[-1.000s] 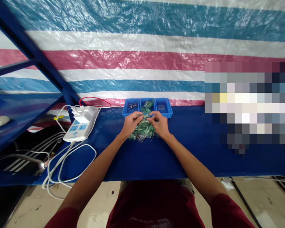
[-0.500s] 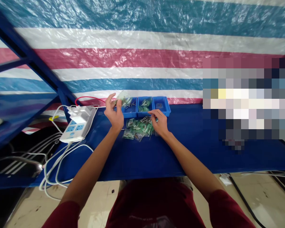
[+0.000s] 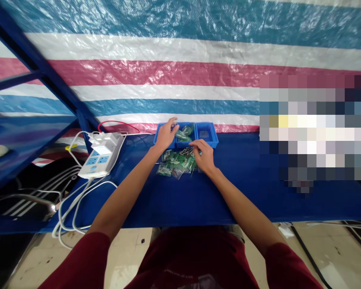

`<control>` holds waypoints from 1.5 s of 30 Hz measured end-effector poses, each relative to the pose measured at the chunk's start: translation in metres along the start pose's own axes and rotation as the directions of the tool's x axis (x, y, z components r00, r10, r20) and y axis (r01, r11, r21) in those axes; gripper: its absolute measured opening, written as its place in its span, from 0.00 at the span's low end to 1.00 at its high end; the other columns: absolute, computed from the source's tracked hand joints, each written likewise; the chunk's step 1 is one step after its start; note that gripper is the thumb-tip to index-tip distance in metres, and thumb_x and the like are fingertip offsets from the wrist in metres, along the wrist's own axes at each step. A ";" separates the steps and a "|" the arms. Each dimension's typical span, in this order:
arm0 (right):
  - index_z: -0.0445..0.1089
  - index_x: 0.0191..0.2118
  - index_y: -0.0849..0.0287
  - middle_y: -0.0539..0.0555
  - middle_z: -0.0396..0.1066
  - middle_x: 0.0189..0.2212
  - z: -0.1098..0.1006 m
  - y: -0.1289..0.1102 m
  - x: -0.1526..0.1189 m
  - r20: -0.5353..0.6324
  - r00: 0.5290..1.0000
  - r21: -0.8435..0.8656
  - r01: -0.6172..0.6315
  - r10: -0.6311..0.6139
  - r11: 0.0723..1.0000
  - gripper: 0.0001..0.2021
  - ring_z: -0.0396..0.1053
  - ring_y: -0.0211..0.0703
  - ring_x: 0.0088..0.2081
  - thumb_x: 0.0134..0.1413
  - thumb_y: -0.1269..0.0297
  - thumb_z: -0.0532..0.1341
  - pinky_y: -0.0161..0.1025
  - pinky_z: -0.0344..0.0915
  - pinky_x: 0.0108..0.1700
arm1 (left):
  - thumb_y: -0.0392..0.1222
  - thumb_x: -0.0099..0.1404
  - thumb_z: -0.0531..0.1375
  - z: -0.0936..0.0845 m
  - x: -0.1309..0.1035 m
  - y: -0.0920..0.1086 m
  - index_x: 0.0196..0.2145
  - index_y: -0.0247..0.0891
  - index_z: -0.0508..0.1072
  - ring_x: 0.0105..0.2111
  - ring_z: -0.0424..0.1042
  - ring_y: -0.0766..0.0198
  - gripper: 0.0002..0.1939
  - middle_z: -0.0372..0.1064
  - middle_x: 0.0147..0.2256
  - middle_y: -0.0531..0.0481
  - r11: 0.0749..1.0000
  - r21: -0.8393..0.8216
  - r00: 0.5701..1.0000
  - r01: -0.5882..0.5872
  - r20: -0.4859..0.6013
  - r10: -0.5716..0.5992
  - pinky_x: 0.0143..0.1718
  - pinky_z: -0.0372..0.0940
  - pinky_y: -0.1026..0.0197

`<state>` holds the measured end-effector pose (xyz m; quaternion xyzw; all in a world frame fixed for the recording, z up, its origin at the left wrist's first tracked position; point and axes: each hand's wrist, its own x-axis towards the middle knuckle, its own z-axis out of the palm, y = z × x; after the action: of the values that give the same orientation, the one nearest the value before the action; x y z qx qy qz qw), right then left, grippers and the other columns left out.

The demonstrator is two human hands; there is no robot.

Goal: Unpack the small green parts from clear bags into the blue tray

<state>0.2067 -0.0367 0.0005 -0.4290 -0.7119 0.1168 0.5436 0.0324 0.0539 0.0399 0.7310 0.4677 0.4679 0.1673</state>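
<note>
Head camera view: the person's left hand (image 3: 166,135) is held over the left blue bin (image 3: 158,134), reaching toward its border with the middle blue bin (image 3: 181,145); thumb and fingers stand apart, with a visible gap and nothing between them; the right hand (image 3: 204,156) is low at the near edge of the middle bin, its thumb and forefinger close together beside some dark metal pieces (image 3: 186,151), though from here I cannot tell whether it grips any of them; green packets (image 3: 176,162) lie in a loose heap on the blue table (image 3: 174,200), just in front of the bins and between the two forearms; more green packets sit inside the middle bin; the right blue bin (image 3: 209,144) has something small and clear on its floor; off to the left lies a white power strip (image 3: 92,170) with adapters plugged in; behind everything hangs a striped plastic sheet (image 3: 168,74).
</note>
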 end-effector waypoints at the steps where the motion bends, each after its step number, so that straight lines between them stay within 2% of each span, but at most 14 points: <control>1: 0.74 0.39 0.54 0.55 0.72 0.36 0.000 0.000 0.000 0.001 1.000 -0.008 -0.003 0.003 1.000 0.15 0.70 0.43 0.36 0.59 0.72 0.50 0.41 0.68 0.39 | 0.41 0.62 0.59 0.000 -0.001 0.000 0.45 0.36 0.73 0.35 0.72 0.60 0.14 0.74 0.35 0.47 0.998 0.059 1.000 -0.016 0.026 0.014 0.41 0.64 0.60; 3: 0.74 0.38 0.55 0.55 0.73 0.36 -0.001 0.002 0.001 0.002 1.000 -0.021 -0.013 0.013 1.000 0.15 0.70 0.44 0.37 0.59 0.72 0.50 0.40 0.68 0.38 | 0.42 0.63 0.57 -0.007 -0.008 0.002 0.41 0.36 0.74 0.34 0.72 0.59 0.11 0.75 0.36 0.46 0.987 0.148 0.996 -0.055 0.073 0.045 0.41 0.65 0.59; 6: 0.74 0.38 0.56 0.55 0.73 0.36 0.000 0.004 0.002 0.021 0.999 -0.048 -0.033 0.034 0.998 0.13 0.70 0.43 0.36 0.59 0.72 0.51 0.39 0.67 0.36 | 0.44 0.64 0.57 -0.030 -0.035 0.006 0.37 0.39 0.75 0.31 0.72 0.59 0.10 0.74 0.30 0.48 0.960 0.263 0.973 -0.101 0.227 0.040 0.37 0.64 0.60; 8: 0.74 0.37 0.57 0.55 0.73 0.37 0.001 0.005 0.002 0.061 0.997 -0.079 -0.048 0.053 0.996 0.12 0.70 0.42 0.33 0.58 0.71 0.53 0.39 0.66 0.36 | 0.46 0.62 0.59 -0.049 -0.060 0.007 0.38 0.41 0.75 0.30 0.71 0.58 0.09 0.74 0.30 0.48 0.922 0.379 0.944 -0.087 0.328 -0.046 0.34 0.63 0.61; 11: 0.74 0.37 0.56 0.54 0.74 0.36 0.002 0.006 0.001 0.119 0.990 -0.114 -0.057 0.071 0.992 0.11 0.69 0.42 0.32 0.58 0.70 0.54 0.39 0.65 0.37 | 0.45 0.62 0.59 -0.073 -0.094 0.002 0.41 0.41 0.73 0.36 0.72 0.55 0.10 0.74 0.39 0.47 0.850 0.520 0.897 -0.082 0.411 -0.165 0.37 0.63 0.60; 15: 0.74 0.36 0.56 0.54 0.74 0.36 0.003 0.006 0.001 0.128 0.989 -0.124 -0.057 0.073 0.991 0.11 0.70 0.43 0.33 0.58 0.70 0.54 0.39 0.65 0.37 | 0.38 0.63 0.57 -0.084 -0.117 -0.008 0.40 0.40 0.71 0.41 0.70 0.54 0.08 0.71 0.40 0.45 0.780 0.611 0.847 -0.136 0.480 -0.229 0.41 0.62 0.57; 17: 0.74 0.36 0.56 0.54 0.75 0.36 0.003 0.007 0.001 0.126 0.990 -0.126 -0.055 0.071 0.991 0.10 0.70 0.43 0.33 0.58 0.70 0.54 0.39 0.65 0.37 | 0.37 0.64 0.55 -0.081 -0.120 -0.009 0.36 0.40 0.71 0.40 0.69 0.54 0.05 0.70 0.38 0.45 0.754 0.637 0.840 -0.161 0.489 -0.235 0.41 0.62 0.57; 21: 0.74 0.36 0.56 0.54 0.75 0.36 0.003 0.008 0.001 0.119 0.991 -0.127 -0.052 0.067 0.991 0.10 0.70 0.43 0.33 0.58 0.70 0.54 0.39 0.65 0.38 | 0.36 0.67 0.51 -0.073 -0.118 -0.004 0.32 0.39 0.68 0.37 0.68 0.54 0.08 0.69 0.34 0.44 0.740 0.639 0.846 -0.209 0.498 -0.191 0.38 0.60 0.57; 26: 0.74 0.39 0.57 0.54 0.75 0.36 0.002 0.004 0.001 0.132 0.990 -0.094 -0.040 0.052 0.995 0.11 0.70 0.42 0.33 0.62 0.66 0.53 0.39 0.65 0.38 | 0.34 0.66 0.49 -0.061 -0.103 0.018 0.34 0.39 0.69 0.29 0.67 0.55 0.09 0.67 0.27 0.46 0.785 0.596 0.906 -0.166 0.406 -0.116 0.33 0.58 0.58; 31: 0.74 0.43 0.57 0.54 0.74 0.35 0.002 0.000 0.000 0.151 0.988 -0.040 0.024 -0.018 0.999 0.15 0.69 0.41 0.33 0.66 0.57 0.52 0.38 0.65 0.39 | 0.34 0.65 0.51 -0.030 -0.074 0.033 0.33 0.39 0.71 0.32 0.71 0.58 0.09 0.71 0.29 0.48 0.890 0.400 0.948 -0.220 0.301 0.099 0.35 0.60 0.60; 33: 0.74 0.40 0.57 0.54 0.73 0.33 0.002 0.002 0.000 0.145 0.989 -0.046 0.033 -0.026 0.998 0.16 0.68 0.41 0.32 0.66 0.56 0.52 0.38 0.65 0.38 | 0.36 0.66 0.52 -0.019 -0.069 0.032 0.33 0.39 0.71 0.32 0.72 0.60 0.09 0.73 0.30 0.49 0.936 0.256 0.953 -0.240 0.247 0.177 0.36 0.62 0.61; 36: 0.75 0.38 0.58 0.55 0.73 0.32 0.003 0.005 0.001 0.127 0.991 -0.049 0.037 -0.031 0.998 0.16 0.68 0.41 0.31 0.65 0.56 0.53 0.37 0.64 0.37 | 0.39 0.68 0.54 -0.009 -0.071 0.027 0.33 0.37 0.73 0.30 0.73 0.63 0.09 0.74 0.30 0.50 0.965 0.119 0.968 -0.232 0.127 0.217 0.36 0.64 0.63; 40: 0.74 0.37 0.58 0.55 0.73 0.33 0.003 0.006 0.001 0.097 0.995 -0.054 0.019 -0.014 0.998 0.15 0.68 0.41 0.32 0.65 0.55 0.54 0.37 0.64 0.37 | 0.43 0.68 0.55 -0.006 -0.079 0.020 0.35 0.36 0.75 0.31 0.74 0.63 0.11 0.76 0.31 0.49 0.968 0.063 0.970 -0.241 0.029 0.240 0.37 0.66 0.62; 45: 0.73 0.34 0.58 0.54 0.72 0.30 0.003 0.004 0.000 0.097 0.995 -0.054 0.020 -0.014 0.998 0.18 0.68 0.41 0.31 0.66 0.53 0.52 0.37 0.62 0.36 | 0.47 0.68 0.58 -0.004 -0.082 0.017 0.37 0.37 0.76 0.34 0.75 0.62 0.12 0.77 0.36 0.47 0.963 0.023 0.963 -0.270 -0.017 0.270 0.41 0.67 0.61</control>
<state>0.2060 -0.0331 -0.0029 -0.4315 -0.7438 0.1131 0.4977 0.0274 -0.0246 0.0103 0.7849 0.3703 0.4886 0.0899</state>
